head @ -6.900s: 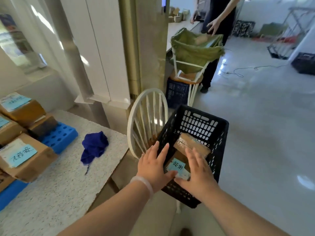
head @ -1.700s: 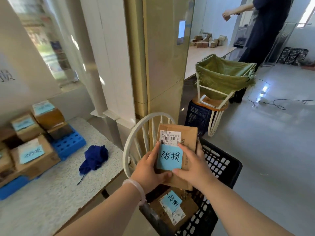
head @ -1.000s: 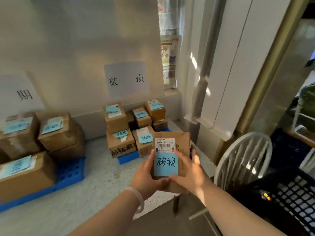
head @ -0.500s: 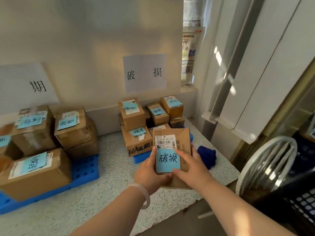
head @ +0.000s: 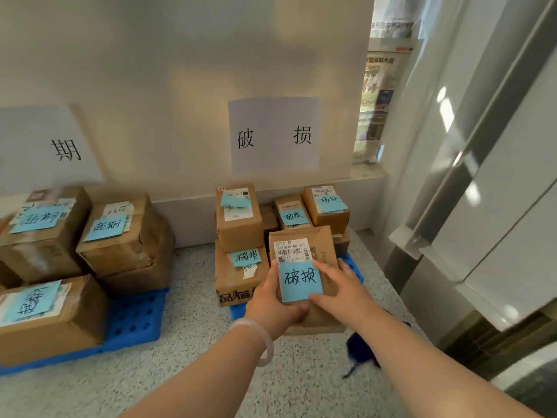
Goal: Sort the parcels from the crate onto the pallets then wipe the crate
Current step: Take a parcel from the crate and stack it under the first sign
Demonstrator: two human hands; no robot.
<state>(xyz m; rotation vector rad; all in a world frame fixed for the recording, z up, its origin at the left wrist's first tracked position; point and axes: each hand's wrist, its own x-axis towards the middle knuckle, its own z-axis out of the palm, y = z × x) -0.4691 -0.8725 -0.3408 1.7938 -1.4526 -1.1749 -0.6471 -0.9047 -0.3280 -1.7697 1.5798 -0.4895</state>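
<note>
A brown cardboard parcel (head: 319, 242) with a barcode label and a blue note reading 破损 is held up over the counter, just in front of the right blue pallet (head: 355, 268). My left hand (head: 271, 306) grips its lower left edge and my right hand (head: 340, 289) grips its right side. Behind it several parcels (head: 239, 220) with the same blue note are stacked on that pallet, under a wall sign (head: 274, 135) reading 破损. The crate is out of view.
A second blue pallet (head: 135, 321) at the left carries larger boxes (head: 120, 236) with blue notes, under a sign (head: 67, 149) ending in 期. A dark blue cloth (head: 360, 352) lies on the speckled counter (head: 187, 366) under my right forearm. White shutters stand at the right.
I lifted the parcel out of the black crate, turned left to the counter and brought it close to the right pallet. The crate and chair have left the view.
</note>
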